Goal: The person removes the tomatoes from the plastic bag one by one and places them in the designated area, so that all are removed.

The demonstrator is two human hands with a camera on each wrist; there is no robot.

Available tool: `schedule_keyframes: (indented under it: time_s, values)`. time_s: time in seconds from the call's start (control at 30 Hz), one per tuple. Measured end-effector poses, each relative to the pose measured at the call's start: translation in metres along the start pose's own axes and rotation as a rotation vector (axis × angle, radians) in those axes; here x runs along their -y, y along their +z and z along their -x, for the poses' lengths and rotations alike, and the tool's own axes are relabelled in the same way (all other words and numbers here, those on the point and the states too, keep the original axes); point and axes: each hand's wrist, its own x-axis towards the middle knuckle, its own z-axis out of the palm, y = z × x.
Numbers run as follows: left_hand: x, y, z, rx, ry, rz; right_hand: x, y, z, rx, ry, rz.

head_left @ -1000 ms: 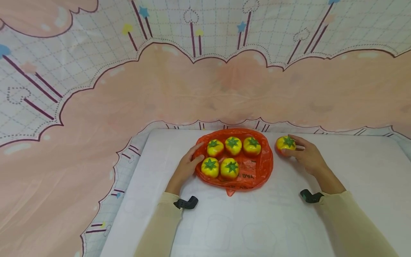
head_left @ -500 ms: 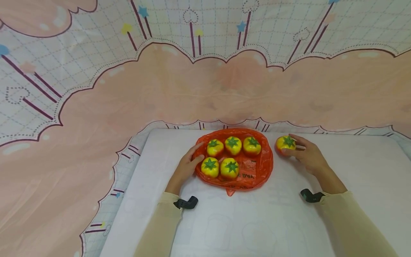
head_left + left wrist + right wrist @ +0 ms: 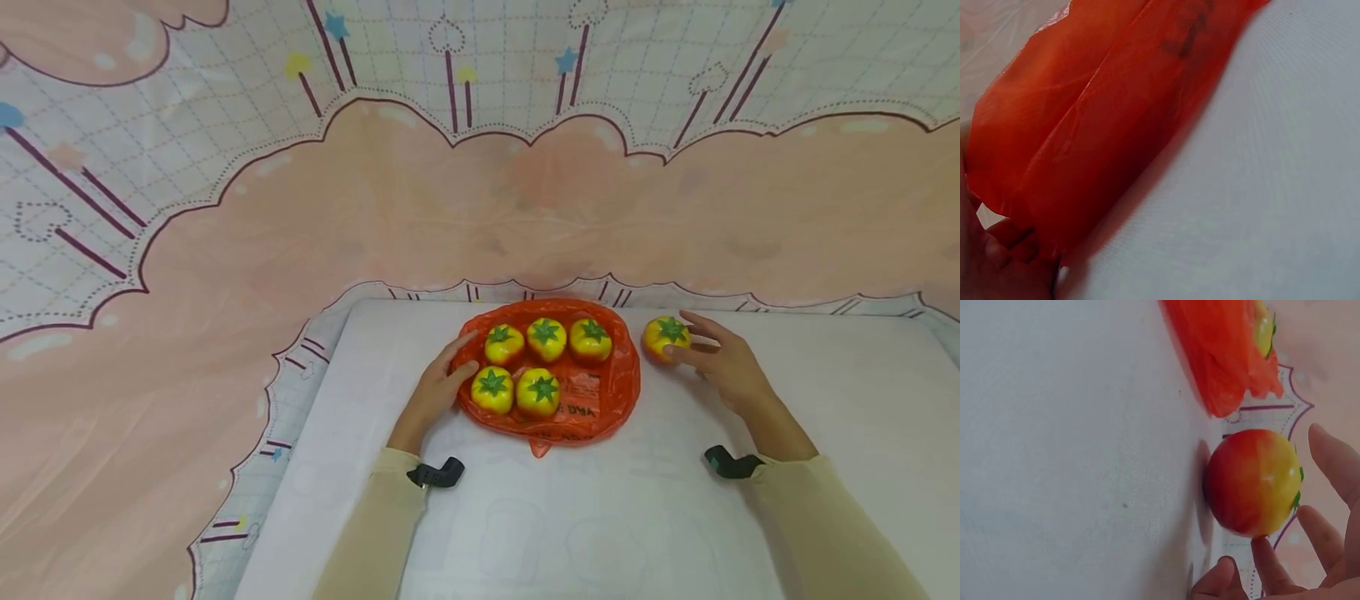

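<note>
A red plastic bag (image 3: 585, 429) lies open on the table, its rim folded outward into a low round wall. Several artificial tomatoes, yellow and red with green star-shaped leaves, sit inside it, among them a front tomato (image 3: 537, 393). At the bag's left rim, my left hand (image 3: 435, 392) holds the plastic between thumb and fingers; the left wrist view shows the bag's side wall (image 3: 1104, 131) up close. One more tomato (image 3: 1254, 483) rests on the table right of the bag. My right hand (image 3: 731, 367) is spread beside it, thumb apart from it, a fingertip at its side.
The white table (image 3: 600, 525) has its back edge just behind the bag. A hanging cloth (image 3: 480, 200) printed with clouds and stars rises behind and to the left. Both wrists carry a black camera mount, such as the left one (image 3: 437, 473).
My right hand has loosened slightly and shifted a little to the right of the lone tomato. The left hand, the bag and the tomatoes stay where they were.
</note>
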Motion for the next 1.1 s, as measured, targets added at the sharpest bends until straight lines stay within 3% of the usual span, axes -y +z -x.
schedule_keyframes:
  time_s: [0.2,0.7,1.1]
  values:
    - [0.0,0.001,-0.002,0.005,-0.008,0.003,0.003,0.0,0.008,-0.07,-0.022,0.02]
    - [0.0,-0.001,-0.001,-0.001,-0.01,-0.004,0.027,0.008,0.028,-0.106,-0.16,0.091]
    - [-0.002,-0.001,0.0,-0.005,-0.036,-0.016,0.042,0.035,0.031,-0.05,-0.247,0.127]
